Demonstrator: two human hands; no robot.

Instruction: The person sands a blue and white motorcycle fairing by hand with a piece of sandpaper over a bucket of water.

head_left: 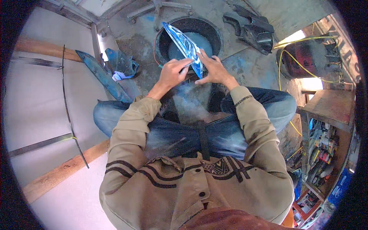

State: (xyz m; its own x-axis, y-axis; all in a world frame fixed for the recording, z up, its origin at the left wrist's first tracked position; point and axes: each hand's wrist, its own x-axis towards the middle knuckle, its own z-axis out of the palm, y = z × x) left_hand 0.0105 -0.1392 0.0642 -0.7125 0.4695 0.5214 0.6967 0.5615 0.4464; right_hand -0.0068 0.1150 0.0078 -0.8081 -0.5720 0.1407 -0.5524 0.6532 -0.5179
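A long, pointed blue panel with white and dark markings, resembling a piece of motorcycle bodywork, is held up at a slant over the near side of a round black tub. My right hand grips the panel's lower right edge, fingers on its face and thumb near the bottom tip. My left hand is closed, with its fingertips against the lower left part of the panel. Whatever those fingers pinch, if anything, is hidden. Greyish liquid shows inside the tub.
Black plastic parts lie beyond the tub on the right. A long blue panel and a dark blue piece are at the left. A dark red-and-black machine with yellow cord stands right, above a cluttered wooden shelf.
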